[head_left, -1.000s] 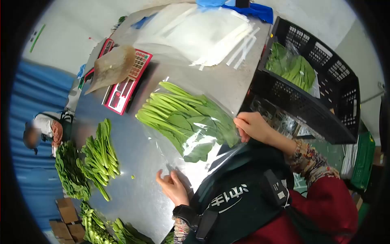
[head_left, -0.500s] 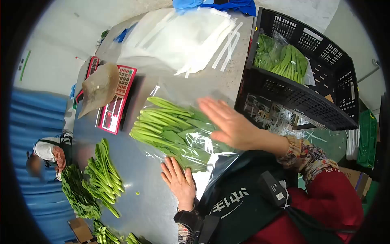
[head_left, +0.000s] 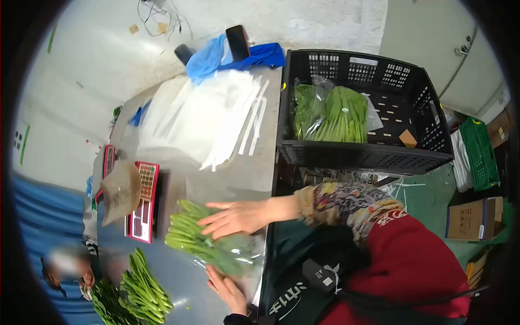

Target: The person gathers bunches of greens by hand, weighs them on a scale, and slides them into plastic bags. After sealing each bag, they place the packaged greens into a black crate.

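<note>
The bag of leafy greens [head_left: 184,238] lies on the metal table [head_left: 216,187], near the edge by the apron [head_left: 292,265]. The right hand [head_left: 235,218] rests across its top with fingers extended, somewhat spread and not closed on anything; the left hand [head_left: 227,292] is at the near side, its fingers also straight, touching the plastic. For smoothing and steadying such a bundle, I would judge that a flat, light palm is best (stems of this kind may snap, and leaves may bruise), while the other hand supports the side. The right hand covers the middle of the bundle, and the leafy end is blurred under shine. I cannot tell where the bag's mouth is, or whether it is folded. The loose greens [head_left: 143,287] are cut off below.
</note>
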Demonstrator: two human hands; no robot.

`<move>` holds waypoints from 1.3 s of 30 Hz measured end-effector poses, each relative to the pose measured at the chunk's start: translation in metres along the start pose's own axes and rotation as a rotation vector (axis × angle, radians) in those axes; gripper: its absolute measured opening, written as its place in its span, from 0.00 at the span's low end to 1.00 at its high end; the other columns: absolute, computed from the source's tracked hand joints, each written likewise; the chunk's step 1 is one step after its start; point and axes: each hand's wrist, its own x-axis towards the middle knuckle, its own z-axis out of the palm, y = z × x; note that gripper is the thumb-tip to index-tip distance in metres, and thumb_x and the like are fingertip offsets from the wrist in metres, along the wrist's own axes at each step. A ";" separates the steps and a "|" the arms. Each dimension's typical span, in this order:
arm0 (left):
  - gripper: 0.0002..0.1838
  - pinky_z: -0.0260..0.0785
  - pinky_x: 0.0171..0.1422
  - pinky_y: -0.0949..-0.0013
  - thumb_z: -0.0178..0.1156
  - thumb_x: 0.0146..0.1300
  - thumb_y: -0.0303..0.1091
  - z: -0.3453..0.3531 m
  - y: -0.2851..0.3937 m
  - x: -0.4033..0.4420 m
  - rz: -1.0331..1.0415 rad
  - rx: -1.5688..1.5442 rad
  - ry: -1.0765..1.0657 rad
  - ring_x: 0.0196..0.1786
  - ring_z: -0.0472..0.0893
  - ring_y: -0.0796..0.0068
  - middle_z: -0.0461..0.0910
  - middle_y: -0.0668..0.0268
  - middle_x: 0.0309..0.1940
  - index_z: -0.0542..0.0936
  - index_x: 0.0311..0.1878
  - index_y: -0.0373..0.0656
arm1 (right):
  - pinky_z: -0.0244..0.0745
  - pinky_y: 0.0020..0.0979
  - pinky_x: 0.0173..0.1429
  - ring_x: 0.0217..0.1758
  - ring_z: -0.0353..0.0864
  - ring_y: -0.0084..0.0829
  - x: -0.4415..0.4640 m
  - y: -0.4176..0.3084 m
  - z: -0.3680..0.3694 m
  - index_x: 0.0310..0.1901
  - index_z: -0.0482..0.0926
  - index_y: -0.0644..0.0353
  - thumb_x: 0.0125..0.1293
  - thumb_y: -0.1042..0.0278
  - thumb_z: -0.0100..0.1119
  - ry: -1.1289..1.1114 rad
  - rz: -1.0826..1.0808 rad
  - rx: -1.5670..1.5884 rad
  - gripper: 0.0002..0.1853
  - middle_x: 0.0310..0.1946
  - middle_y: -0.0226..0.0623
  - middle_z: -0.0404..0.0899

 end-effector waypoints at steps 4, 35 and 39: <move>0.29 0.49 0.73 0.62 0.35 0.73 0.51 0.001 -0.011 0.008 -0.220 -0.247 0.279 0.65 0.66 0.63 0.64 0.55 0.63 0.58 0.67 0.40 | 0.59 0.48 0.68 0.63 0.71 0.37 0.048 -0.001 -0.064 0.56 0.74 0.54 0.61 0.67 0.54 0.360 0.382 0.100 0.20 0.56 0.38 0.75; 0.14 0.68 0.51 0.73 0.50 0.70 0.35 -0.112 -0.092 -0.025 -0.421 -0.259 0.900 0.44 0.77 0.77 0.81 0.64 0.42 0.78 0.48 0.34 | 0.64 0.29 0.63 0.60 0.72 0.28 -0.416 0.138 -0.317 0.62 0.68 0.63 0.74 0.63 0.40 0.787 1.155 0.145 0.20 0.58 0.39 0.72; 0.16 0.68 0.53 0.69 0.53 0.68 0.39 -0.201 -0.198 -0.033 -0.464 0.178 1.017 0.47 0.79 0.69 0.81 0.59 0.45 0.79 0.48 0.36 | 0.70 0.26 0.48 0.45 0.77 0.23 -0.117 0.101 -0.146 0.56 0.73 0.63 0.72 0.58 0.46 0.386 1.186 0.323 0.19 0.45 0.32 0.78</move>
